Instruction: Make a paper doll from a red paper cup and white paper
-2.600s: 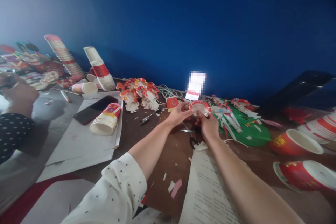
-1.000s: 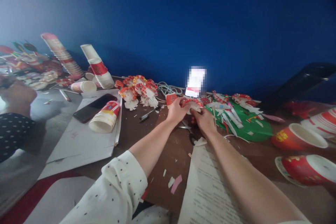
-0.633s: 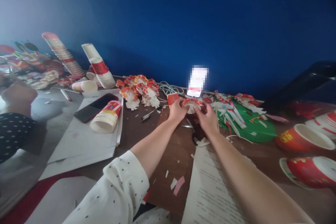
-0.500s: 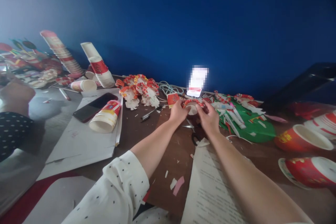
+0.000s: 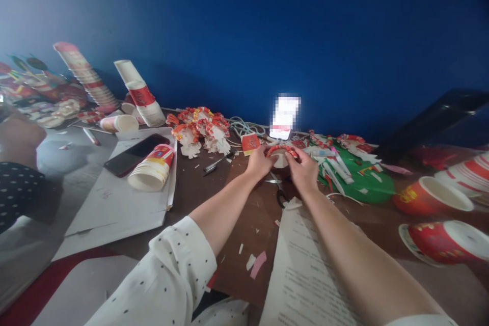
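Both hands grip a cut paper cup (image 5: 280, 161), which has a pale round middle and a red curled edge along its far side. My left hand (image 5: 260, 164) pinches it at the left, and my right hand (image 5: 304, 170) has its thumb and fingers closed on the right side. The fingers cover parts of its edge. Just below the hands lie scissors (image 5: 281, 196) with dark handles, partly hidden. A lit phone (image 5: 284, 119) stands upright right behind the hands, its screen blurred out. Left of it is a small red paper piece (image 5: 250, 143).
Several red-and-white cut-cup pieces (image 5: 204, 130) are heaped to the left. A green mat (image 5: 376, 186) with tubes and scraps lies right. Paper cups (image 5: 431, 198) stand and lie at far right; more cups (image 5: 141, 99) are stacked left. Another person's hand (image 5: 23, 132) shows at far left.
The view has shifted slightly, so the surroundings sit a little farther left. Both hands keep their hold on the cut paper cup, with only small finger movement.
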The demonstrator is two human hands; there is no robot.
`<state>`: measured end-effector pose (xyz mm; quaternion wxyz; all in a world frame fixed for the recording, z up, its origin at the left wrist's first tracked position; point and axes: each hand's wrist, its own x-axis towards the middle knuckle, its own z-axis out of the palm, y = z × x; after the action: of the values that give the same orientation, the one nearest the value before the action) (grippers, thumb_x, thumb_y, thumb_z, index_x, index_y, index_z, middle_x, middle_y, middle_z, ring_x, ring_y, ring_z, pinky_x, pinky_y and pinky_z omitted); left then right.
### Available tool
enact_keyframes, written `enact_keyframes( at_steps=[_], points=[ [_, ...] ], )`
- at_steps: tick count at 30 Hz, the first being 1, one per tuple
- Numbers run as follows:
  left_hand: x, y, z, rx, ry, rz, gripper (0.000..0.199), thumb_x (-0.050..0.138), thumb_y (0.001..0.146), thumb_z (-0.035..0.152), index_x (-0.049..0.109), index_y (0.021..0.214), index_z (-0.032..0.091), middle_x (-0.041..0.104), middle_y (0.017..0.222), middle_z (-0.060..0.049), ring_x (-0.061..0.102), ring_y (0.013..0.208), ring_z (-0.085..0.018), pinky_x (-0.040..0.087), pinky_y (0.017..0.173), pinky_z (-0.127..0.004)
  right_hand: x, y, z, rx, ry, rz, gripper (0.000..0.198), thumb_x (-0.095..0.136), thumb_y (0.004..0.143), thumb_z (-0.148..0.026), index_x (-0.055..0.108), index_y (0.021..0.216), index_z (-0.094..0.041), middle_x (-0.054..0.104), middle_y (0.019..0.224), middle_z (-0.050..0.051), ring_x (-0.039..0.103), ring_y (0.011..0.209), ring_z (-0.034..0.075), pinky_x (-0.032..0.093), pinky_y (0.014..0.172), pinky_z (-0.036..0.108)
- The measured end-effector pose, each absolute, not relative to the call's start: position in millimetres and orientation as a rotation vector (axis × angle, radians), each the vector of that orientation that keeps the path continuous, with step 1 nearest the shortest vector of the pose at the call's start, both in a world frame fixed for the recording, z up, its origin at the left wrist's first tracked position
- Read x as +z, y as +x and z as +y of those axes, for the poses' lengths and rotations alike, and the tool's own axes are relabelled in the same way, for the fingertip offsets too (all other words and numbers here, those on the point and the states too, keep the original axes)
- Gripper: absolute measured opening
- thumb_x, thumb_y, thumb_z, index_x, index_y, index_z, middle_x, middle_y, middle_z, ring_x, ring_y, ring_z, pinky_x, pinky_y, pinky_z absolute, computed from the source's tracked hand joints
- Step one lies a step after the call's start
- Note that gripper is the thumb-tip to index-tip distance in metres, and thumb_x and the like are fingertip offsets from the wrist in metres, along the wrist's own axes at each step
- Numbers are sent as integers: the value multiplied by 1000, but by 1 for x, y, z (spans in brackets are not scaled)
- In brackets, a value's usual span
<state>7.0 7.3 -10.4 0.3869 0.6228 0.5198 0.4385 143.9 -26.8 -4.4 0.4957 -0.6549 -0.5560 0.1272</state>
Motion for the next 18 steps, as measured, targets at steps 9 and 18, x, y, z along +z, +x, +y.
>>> enact_keyframes(
  at_steps=[9, 18],
  points=[
    [-14, 8, 9, 1073, 1558, 1291, 35, 67, 73, 25, 63, 105, 13, 70, 93, -10, 65, 80, -20, 51, 73, -31, -2, 142, -28, 259, -1591, -1346, 43, 53, 79, -44, 69, 107, -16, 72, 97, 10, 65, 87, 24, 48, 83, 36],
    [-10, 8, 5, 1094, 1557, 1206, 45, 66, 73, 20, 60, 117, 17, 69, 100, -7, 65, 78, -17, 52, 71, -27, -2, 141, -28, 272, -1539, -1361, 41, 55, 80, -38, 67, 113, -18, 69, 108, 9, 64, 96, 23, 46, 91, 38]
  ],
)
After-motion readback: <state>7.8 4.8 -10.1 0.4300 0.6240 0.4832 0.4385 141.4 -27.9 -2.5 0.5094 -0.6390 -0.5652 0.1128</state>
